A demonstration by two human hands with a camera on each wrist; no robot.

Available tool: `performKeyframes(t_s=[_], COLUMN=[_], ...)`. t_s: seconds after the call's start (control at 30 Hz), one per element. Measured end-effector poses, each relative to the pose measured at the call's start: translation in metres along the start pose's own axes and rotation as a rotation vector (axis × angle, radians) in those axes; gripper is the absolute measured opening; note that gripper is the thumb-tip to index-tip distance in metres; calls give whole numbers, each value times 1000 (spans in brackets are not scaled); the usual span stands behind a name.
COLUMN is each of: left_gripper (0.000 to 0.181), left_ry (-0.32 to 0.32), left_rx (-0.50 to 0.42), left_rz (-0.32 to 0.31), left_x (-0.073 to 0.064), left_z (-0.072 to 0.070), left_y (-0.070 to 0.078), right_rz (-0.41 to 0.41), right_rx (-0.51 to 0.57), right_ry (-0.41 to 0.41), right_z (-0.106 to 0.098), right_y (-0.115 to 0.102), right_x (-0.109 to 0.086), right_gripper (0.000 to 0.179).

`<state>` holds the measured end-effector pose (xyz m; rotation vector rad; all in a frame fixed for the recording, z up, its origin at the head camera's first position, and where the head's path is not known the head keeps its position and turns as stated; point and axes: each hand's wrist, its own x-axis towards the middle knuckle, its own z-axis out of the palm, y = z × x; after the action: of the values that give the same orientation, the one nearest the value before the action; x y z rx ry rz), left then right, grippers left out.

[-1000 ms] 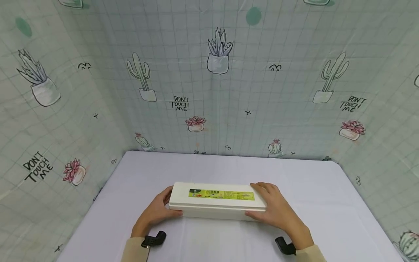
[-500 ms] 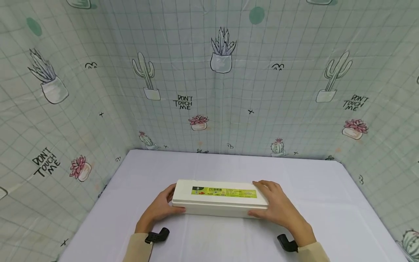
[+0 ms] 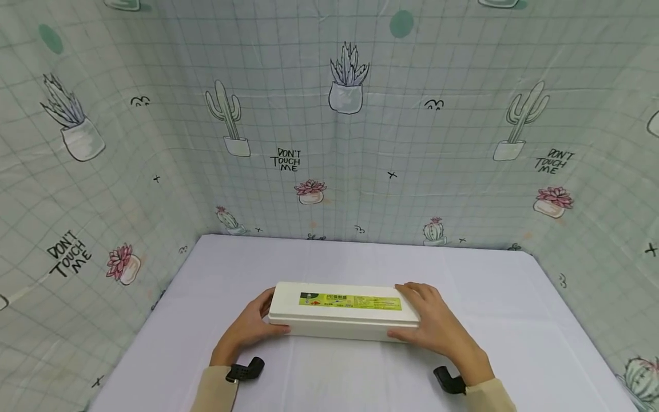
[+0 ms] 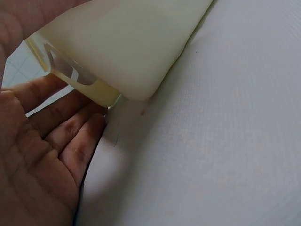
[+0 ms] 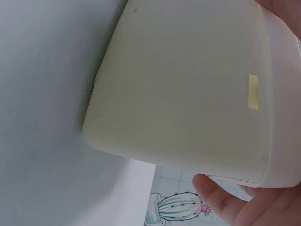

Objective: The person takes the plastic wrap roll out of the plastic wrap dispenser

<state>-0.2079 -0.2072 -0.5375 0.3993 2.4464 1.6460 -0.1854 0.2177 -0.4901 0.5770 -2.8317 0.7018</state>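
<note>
A long white cling film box [image 3: 344, 329] lies crosswise on the table, with a yellow-green label on its lid. The lid looks down. At the box's left end, my left hand [image 3: 250, 326] grips it, thumb on the front face and fingers behind. My right hand [image 3: 431, 320] holds the right end, its thumb in front and its fingers over the far edge. In the left wrist view, a cut-out shows in the end of the box [image 4: 127, 47], near the fingers of the left hand [image 4: 42, 155]. The right wrist view has the box's smooth side [image 5: 178, 89] close up.
A white cloth covers the table [image 3: 329, 377] around the box. Behind and at both sides hangs a grid-patterned curtain [image 3: 381, 137] printed with cacti and words. Each wrist wears a black camera mount, the left one [image 3: 246, 369] and the right one [image 3: 449, 380].
</note>
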Motion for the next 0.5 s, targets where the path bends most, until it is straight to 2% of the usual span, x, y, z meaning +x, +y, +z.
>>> performKeyframes(t_s=[0.23,0.5], left_gripper=[100,102], left_ry=[-11,-21], left_rx=[-33,-45], left_rz=[17,4], left_x=[-1,0], left_z=[0,-3], left_y=[-1,0], right_rz=[11,-5], right_rx=[-1,-8], right_ry=[-6,-1], right_z=[0,-1], right_y=[-1,-1], right_x=[0,1], right_gripper=[101,100])
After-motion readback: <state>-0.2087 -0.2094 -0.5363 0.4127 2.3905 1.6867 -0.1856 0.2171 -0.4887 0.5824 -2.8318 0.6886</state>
